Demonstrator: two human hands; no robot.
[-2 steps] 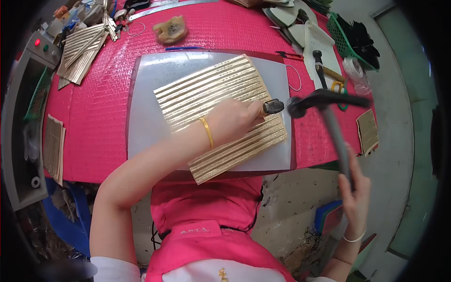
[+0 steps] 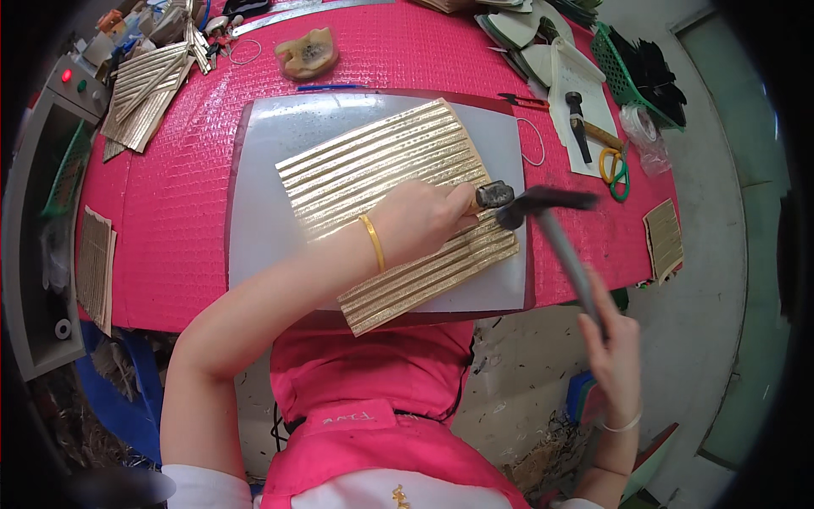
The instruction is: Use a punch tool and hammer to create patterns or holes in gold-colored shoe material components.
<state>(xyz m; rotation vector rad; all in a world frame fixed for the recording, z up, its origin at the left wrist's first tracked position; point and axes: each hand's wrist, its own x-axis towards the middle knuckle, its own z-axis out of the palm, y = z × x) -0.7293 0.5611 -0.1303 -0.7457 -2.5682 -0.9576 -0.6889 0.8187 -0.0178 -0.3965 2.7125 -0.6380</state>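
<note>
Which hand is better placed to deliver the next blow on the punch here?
Right. The right hand grips the hammer by its handle, its head just beside the punch. The left hand is wrapped around the punch, holding it on the gold ribbed sheet, so it looks tied up steadying.

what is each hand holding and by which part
The right hand holds a hammer near the lower end of its handle. The left hand pinches a small metal punch against the gold ribbed sheet, below the punch's top.
</note>
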